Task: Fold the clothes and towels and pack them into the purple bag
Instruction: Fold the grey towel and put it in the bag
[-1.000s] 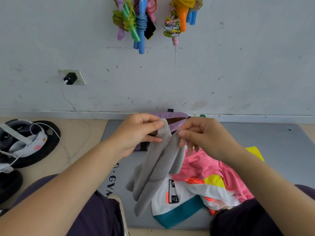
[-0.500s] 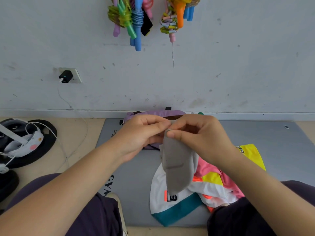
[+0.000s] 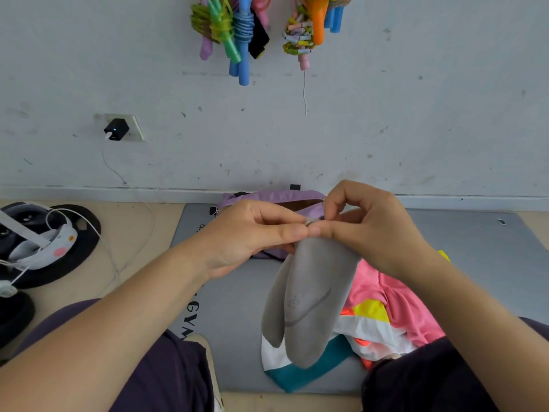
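Observation:
A grey towel (image 3: 309, 295) hangs doubled over in front of me, pinched at its top edge by both hands. My left hand (image 3: 249, 233) grips it from the left, my right hand (image 3: 368, 227) from the right, fingertips touching. Behind the hands lies the purple bag (image 3: 267, 197), open at the wall, mostly hidden. Under the towel, a pile of clothes (image 3: 383, 319) in pink, yellow, white and teal lies on the grey mat (image 3: 475, 242).
Skipping ropes (image 3: 237, 31) hang on the wall above. A charger (image 3: 116, 129) sits in a wall socket, its white cable running down to a headset (image 3: 38, 248) on black discs at the left. My dark-trousered knees frame the mat's near edge.
The towel's two hanging ends were brought together and folded in half; it now hangs shorter and wider. My hands have closed together at its top.

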Demonstrator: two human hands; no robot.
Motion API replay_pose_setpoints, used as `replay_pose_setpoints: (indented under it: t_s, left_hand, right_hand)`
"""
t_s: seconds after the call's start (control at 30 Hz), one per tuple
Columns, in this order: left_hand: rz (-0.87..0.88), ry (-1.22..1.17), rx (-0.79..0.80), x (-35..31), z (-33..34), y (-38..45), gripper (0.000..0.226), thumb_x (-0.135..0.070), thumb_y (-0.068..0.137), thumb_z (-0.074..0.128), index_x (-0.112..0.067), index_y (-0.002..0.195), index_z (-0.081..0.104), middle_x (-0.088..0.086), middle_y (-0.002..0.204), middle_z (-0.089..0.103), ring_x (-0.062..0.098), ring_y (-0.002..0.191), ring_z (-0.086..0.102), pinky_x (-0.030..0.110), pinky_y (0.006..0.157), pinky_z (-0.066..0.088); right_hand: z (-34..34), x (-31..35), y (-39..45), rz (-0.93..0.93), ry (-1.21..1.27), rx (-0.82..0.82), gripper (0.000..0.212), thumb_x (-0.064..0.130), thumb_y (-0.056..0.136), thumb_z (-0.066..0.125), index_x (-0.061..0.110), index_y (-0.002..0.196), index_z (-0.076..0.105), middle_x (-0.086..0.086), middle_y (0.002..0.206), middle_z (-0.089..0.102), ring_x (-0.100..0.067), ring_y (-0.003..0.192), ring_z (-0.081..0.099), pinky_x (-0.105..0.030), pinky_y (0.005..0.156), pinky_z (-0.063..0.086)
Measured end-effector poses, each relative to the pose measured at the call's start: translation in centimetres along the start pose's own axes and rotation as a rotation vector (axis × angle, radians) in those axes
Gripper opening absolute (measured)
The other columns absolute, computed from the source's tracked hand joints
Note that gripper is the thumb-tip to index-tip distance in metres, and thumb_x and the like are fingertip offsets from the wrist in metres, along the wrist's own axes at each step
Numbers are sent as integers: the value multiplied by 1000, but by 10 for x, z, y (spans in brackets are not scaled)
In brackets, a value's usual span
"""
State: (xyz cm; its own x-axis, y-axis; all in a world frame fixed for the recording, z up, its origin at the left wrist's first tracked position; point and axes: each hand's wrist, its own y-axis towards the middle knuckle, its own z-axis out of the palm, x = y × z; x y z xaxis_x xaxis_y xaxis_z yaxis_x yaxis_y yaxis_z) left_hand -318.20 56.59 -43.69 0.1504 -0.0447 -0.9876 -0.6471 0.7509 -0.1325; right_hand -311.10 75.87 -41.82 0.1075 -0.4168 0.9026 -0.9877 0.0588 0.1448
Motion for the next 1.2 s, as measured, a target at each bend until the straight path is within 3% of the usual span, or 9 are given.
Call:
replay_pose_setpoints:
  t_s: [0.1,0.2,0.43,0.53,0.7,0.8,0.97,1.07,1.2]
  left_hand:
    - [12,21,-10,1,-1,-1,9,-25,77,77,-27,84,80,8,91,75,14,84,67,19,73,51]
    - [62,73,3,0,-1,-1,10,-21,84,72,-26,87,79,-6,75,71,5,63,61,14,59,47]
    - [199,80,-281,-1,-9,4,15,-9,90,64,-19,85,74,3,76,64,17,62,63,27,61,56]
    - [207,25,-353,-5,-19,4,8,-19,84,65,-17,89,71,3,76,63,17,67,63,36,71,56]
    - [169,372,-418,-7,-37,1,10,-9,97,58,-16,93,64,-10,74,62,17,63,67,43,75,58]
    - [116,505,-402,-6,-43,-1,9,-10,95,60,-17,91,65,1,82,65,18,65,69,38,75,55]
    - [68,771,-276,1,-33,-2,7,-36,83,76,-29,85,75,-6,84,71,10,78,65,27,73,48]
    - [174,684,-341,2,-29,2,4,-22,86,74,-22,82,76,1,81,68,18,76,63,32,75,48]
    - [330,473,-467,-4,-38,6,11,-15,86,72,-24,81,74,-6,75,63,1,68,57,14,65,44]
  right_hand:
    - [-1,3,1,7,76,60,28,26,65,84,13,78,64,6,74,65,2,44,48,-5,47,33]
    - [1,1,0,39,118,117,32,36,62,79,18,85,67,-1,91,71,1,45,46,-9,51,36]
    - [5,-16,4,125,103,204,11,14,80,77,11,84,67,-2,74,63,-12,61,54,-20,58,45]
    - [5,-24,7,165,27,291,15,18,85,72,4,82,66,-1,76,64,-9,67,57,-20,66,48]
    - [-7,-30,13,184,38,197,13,19,85,73,10,79,67,10,68,64,-3,62,56,-13,61,45]
    - [-12,-33,14,142,-14,162,7,20,87,71,16,81,71,12,70,65,-2,66,56,-14,64,44]
    - [-10,-35,12,64,-130,158,13,15,89,68,24,79,69,21,66,62,4,62,52,-7,61,40]
    - [-10,-37,13,13,-244,117,14,17,85,72,28,77,68,25,66,60,1,59,49,-8,59,37]
    - [-19,-51,21,33,-397,93,20,11,81,74,26,78,61,16,68,58,-1,53,46,-10,56,35]
